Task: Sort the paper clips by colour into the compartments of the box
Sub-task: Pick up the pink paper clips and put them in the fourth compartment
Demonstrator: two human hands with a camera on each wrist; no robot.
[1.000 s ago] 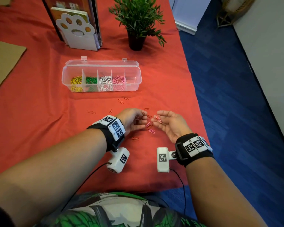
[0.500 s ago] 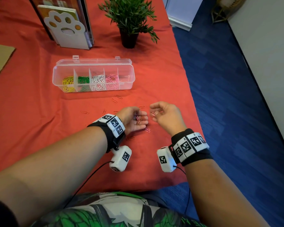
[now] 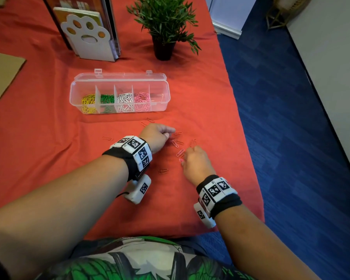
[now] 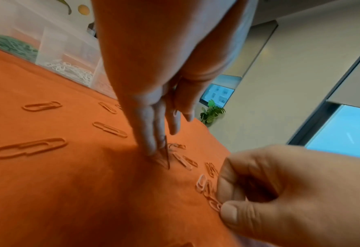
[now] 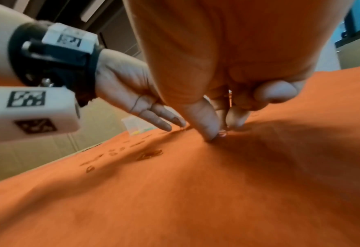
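Note:
A clear box (image 3: 166, 85) holds yellow, green, white and pink clips in separate compartments; the rightmost holds a few orange ones. Loose orange clips (image 4: 29, 147) and pink clips (image 3: 179, 152) lie on the red cloth in front of it. My left hand (image 3: 170, 134) reaches down with straight fingers (image 4: 151, 142) that tip an orange clip (image 4: 164, 157) up off the cloth. My right hand (image 3: 183, 161) is palm down beside it; thumb and curled forefinger pinch a pink clip (image 4: 215, 204) that lies on the cloth. The right wrist view shows the thumb (image 5: 206, 123) pressed to the cloth.
A potted plant (image 3: 164, 23) and a white paw-shaped book stand (image 3: 87, 37) stand behind the box. Brown cardboard (image 3: 0, 77) lies at the left. The table's right edge (image 3: 249, 142) drops to blue carpet close to my right hand.
My right hand has turned from palm up to palm down and come onto the cloth. Pink clips that lay on its palm are on the cloth. My left hand's fingers have straightened down.

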